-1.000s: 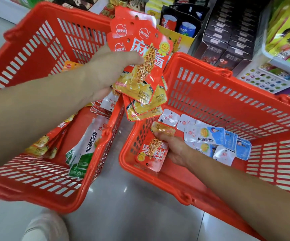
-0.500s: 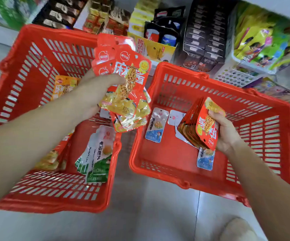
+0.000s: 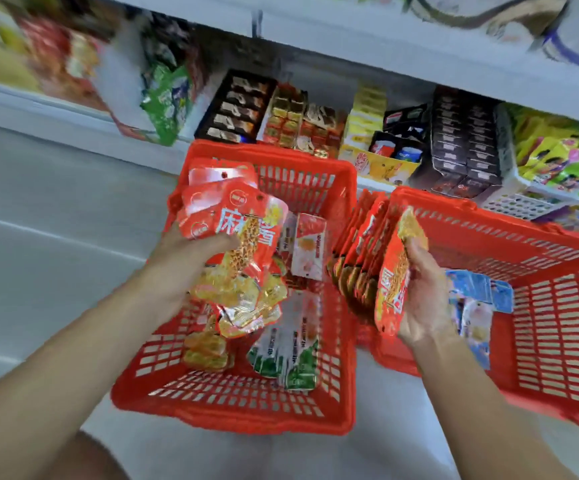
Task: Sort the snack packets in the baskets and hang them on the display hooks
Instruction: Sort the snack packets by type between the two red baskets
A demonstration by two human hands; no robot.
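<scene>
Two red plastic baskets stand on the floor, the left basket (image 3: 345,358) and the right basket (image 3: 558,341). My left hand (image 3: 180,268) grips a fanned bunch of red and yellow snack packets (image 3: 246,244) above the left basket. My right hand (image 3: 423,299) holds a second stack of the same red packets (image 3: 371,258) on edge, over the gap between the baskets. Green and white packets (image 3: 288,355) and a few red and yellow ones lie in the left basket. Blue and white packets (image 3: 478,303) lie in the right basket.
A low white shelf (image 3: 378,183) behind the baskets carries boxed sweets, dark cartons (image 3: 461,147) and a white mesh tray of bright yellow-green packs (image 3: 558,157). Grey floor tiles (image 3: 56,220) spread to the left. My knee (image 3: 83,459) shows at the bottom edge.
My right hand lifted a stack of red packets out of the right basket and carried it left and up toward the left bunch. The view tilted up, showing more shelf.
</scene>
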